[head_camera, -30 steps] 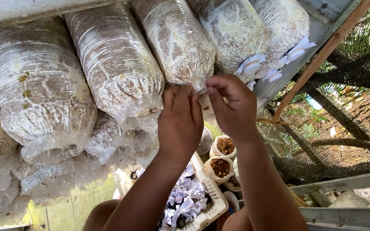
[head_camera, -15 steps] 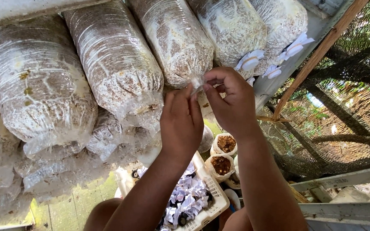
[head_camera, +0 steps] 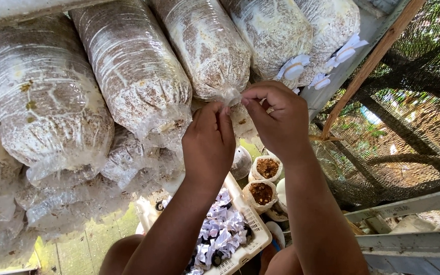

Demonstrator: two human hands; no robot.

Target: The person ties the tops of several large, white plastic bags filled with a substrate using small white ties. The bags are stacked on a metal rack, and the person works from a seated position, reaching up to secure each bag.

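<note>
Several long clear plastic bags packed with brown and white mushroom substrate lie stacked on a rack. My left hand (head_camera: 209, 138) and my right hand (head_camera: 275, 119) are raised together at the mouth (head_camera: 228, 95) of one middle bag (head_camera: 204, 48). Fingers of both hands pinch the loose plastic at that bag's end. Two bags at the upper right carry white neck rings with paper plugs (head_camera: 295, 69).
Below my arms a white slotted basket (head_camera: 253, 230) holds several crumpled white paper pieces and dark caps. Open bags showing brown substrate (head_camera: 267, 167) stand beside it. A wooden pole (head_camera: 367, 63) and black shade netting (head_camera: 413, 127) close off the right. A metal rail (head_camera: 408, 206) runs lower right.
Both hands have shifted slightly lower and closer together on the bag's end, gathering the loose plastic. The view has tilted a little.
</note>
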